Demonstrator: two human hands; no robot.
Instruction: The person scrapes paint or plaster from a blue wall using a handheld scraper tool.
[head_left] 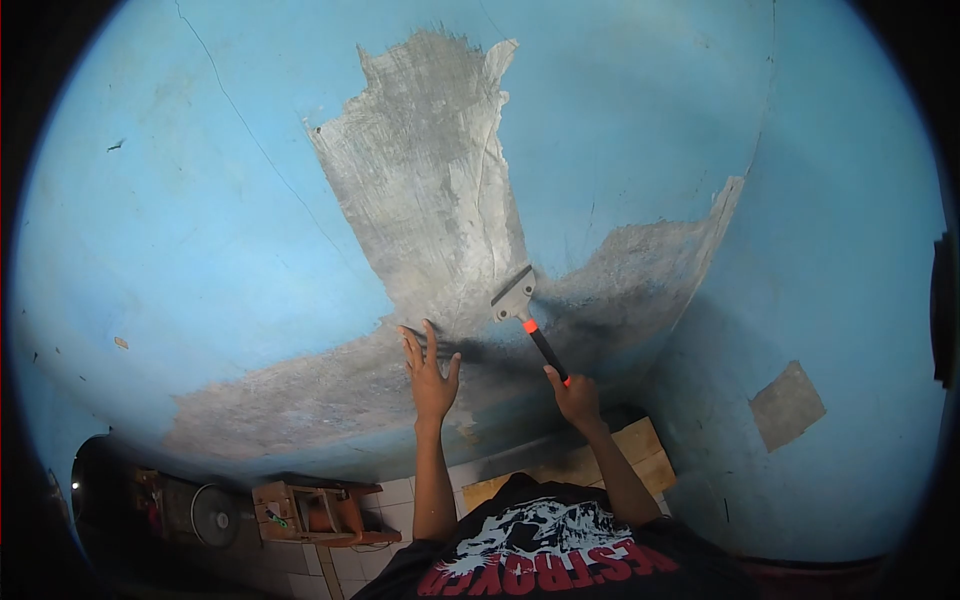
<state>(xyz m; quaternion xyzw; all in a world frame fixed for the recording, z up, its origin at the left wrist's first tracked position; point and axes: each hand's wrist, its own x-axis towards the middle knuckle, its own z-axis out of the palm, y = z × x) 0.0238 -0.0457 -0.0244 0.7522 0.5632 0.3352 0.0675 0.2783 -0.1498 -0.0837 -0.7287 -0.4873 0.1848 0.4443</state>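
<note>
Head view first, and it is the only one I have: I see a blue-painted wall point(200, 200) with a large bare grey patch point(430, 200) where the paint is off, spreading out in arms to the lower left and the right. My right hand point(577, 397) has its fingers point(556, 378) wrapped tight around the black end of a scraper point(528, 322), whose orange collar sits just below the metal blade. The blade lies flat against the grey patch, near the point where the stripped arms meet, with blue paint just beside it on the upper right. My left hand point(432, 378) holds nothing; its fingers are spread wide and the palm is pressed on the wall, just left of the scraper. Judging from this, the scraping goes best if I keep the blade at a low angle, get its edge under the lip of the remaining paint and push with steady pressure, so that the plaster is not gouged. The braced left hand should stay clear of the blade's path. Lower in the view I see my black printed shirt point(545, 560), a wooden stool point(318, 508), a fan point(215, 515) and a tiled floor point(395, 492).
</note>
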